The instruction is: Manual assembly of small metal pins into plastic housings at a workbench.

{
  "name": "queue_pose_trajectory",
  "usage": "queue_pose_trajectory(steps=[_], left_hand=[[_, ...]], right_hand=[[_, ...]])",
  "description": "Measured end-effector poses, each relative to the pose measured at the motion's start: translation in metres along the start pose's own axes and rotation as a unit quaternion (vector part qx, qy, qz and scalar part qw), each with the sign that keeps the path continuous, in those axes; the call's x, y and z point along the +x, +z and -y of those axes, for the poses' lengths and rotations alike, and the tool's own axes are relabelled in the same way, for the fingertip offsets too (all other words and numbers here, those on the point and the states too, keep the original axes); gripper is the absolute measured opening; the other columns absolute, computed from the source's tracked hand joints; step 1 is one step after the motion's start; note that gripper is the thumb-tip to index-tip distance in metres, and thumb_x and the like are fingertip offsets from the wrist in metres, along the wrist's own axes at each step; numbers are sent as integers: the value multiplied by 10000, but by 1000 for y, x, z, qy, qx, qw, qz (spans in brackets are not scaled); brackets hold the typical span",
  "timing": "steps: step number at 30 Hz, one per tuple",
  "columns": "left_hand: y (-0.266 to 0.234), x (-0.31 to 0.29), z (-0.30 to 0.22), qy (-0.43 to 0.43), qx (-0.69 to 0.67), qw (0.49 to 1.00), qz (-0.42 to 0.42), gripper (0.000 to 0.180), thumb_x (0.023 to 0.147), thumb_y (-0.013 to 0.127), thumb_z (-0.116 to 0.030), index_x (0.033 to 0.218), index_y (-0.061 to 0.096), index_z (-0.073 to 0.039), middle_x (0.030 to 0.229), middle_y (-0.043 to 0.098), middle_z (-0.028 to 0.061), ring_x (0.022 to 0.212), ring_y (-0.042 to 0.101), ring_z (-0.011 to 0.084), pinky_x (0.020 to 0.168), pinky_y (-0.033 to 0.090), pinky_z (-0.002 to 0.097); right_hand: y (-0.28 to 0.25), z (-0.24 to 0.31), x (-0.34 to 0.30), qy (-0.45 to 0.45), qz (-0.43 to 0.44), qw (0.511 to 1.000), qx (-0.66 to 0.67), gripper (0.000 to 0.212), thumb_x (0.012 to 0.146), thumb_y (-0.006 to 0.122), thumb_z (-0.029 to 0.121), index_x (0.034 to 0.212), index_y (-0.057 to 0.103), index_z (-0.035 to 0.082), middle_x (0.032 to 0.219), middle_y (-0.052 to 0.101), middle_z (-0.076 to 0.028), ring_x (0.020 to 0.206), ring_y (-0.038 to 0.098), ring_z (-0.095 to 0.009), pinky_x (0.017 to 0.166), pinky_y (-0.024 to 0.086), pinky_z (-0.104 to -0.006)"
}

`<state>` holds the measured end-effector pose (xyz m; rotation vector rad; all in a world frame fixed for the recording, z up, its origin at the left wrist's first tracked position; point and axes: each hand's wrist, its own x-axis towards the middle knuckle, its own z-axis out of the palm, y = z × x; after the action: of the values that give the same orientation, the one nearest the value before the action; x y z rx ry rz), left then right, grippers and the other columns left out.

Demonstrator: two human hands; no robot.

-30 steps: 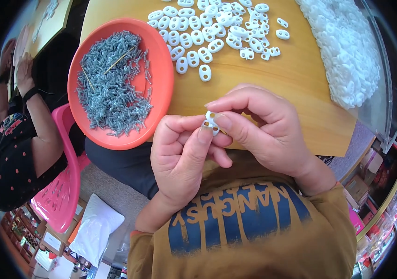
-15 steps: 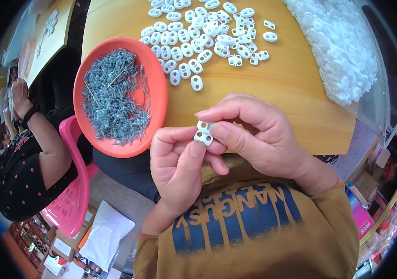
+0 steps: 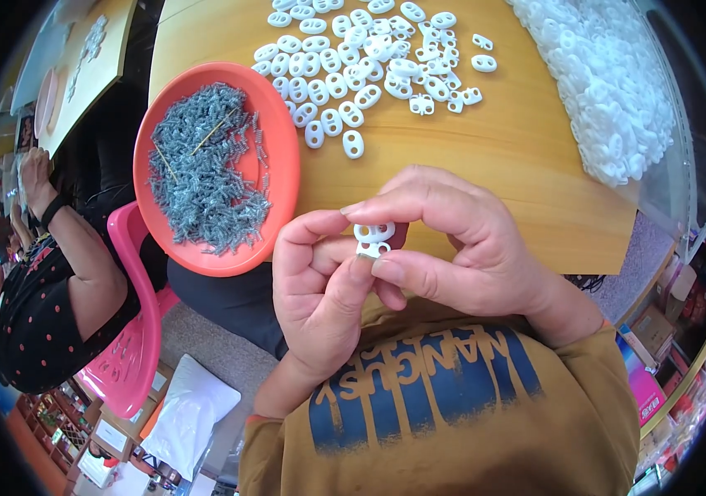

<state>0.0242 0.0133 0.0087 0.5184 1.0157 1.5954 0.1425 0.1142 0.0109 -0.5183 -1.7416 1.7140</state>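
Between my two hands, in front of my chest, is a white plastic two-hole cord lock (image 3: 373, 234) in two parts, an oval shell and a smaller piece below it. My left hand (image 3: 324, 281) pinches the lower piece between thumb and fingers. My right hand (image 3: 460, 240) has its forefinger at the top of the shell and its thumb at the lower piece. Fingers hide part of both pieces, so I cannot tell whether a spring sits between them. To the left, small grey metal springs (image 3: 204, 182) fill much of an orange-red oval plate (image 3: 282, 157).
Many white cord-lock pieces (image 3: 353, 66) lie scattered across the far part of the wooden table (image 3: 485, 165). A clear bin at the far right holds a heap of white pieces (image 3: 597, 91). Left stands a pink chair (image 3: 142, 314), beside a person in a dotted black top (image 3: 63, 306).
The oval shell has turned and now sits wider above the lower piece. My right thumb has slid down to the lower piece, while my left hand stays nearly in place.
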Motion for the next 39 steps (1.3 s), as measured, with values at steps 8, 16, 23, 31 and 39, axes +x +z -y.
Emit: queue_pose_trajectory(steps=[8, 16, 23, 31, 39], left_hand=[[0, -5, -2, 29, -6, 999, -19, 322, 857, 486, -44, 1131, 333, 26, 857, 596, 146, 646, 580, 155, 569, 482, 231], [1, -6, -4, 56, 26, 998, -27, 262, 839, 494, -15, 1067, 372, 29, 868, 590, 158, 642, 575, 142, 565, 479, 221], [4, -8, -3, 74, 47, 995, -51, 247, 837, 494, -5, 1053, 378, 24, 876, 585, 160, 632, 572, 145, 563, 483, 224], [6, -8, -1, 73, 43, 994, -65, 251, 846, 479, -3, 1069, 366, 23, 906, 587, 172, 659, 579, 146, 579, 488, 227], [-1, -3, -5, 36, 30, 999, 2, 339, 846, 480, -4, 1157, 349, 30, 952, 575, 166, 730, 583, 151, 632, 493, 236]], right_hand=[[7, 7, -2, 40, 10, 999, 34, 285, 745, 601, 38, 1028, 575, 11, 807, 548, -79, 754, 541, -174, 667, 440, -272], [10, 5, -4, -28, -16, 999, -42, 269, 777, 539, -40, 1043, 565, -12, 824, 549, -95, 647, 559, -143, 535, 461, -224], [11, 5, -4, -34, -26, 997, -58, 259, 775, 548, -32, 1032, 570, -15, 805, 556, -94, 646, 561, -144, 526, 459, -229], [12, 3, -5, -32, -24, 998, -38, 257, 772, 563, -28, 1028, 573, -14, 806, 559, -91, 655, 558, -133, 543, 454, -219], [8, 7, -1, 42, -25, 998, 43, 233, 789, 545, -8, 1019, 582, -6, 805, 561, -68, 674, 535, -116, 579, 434, -229]])
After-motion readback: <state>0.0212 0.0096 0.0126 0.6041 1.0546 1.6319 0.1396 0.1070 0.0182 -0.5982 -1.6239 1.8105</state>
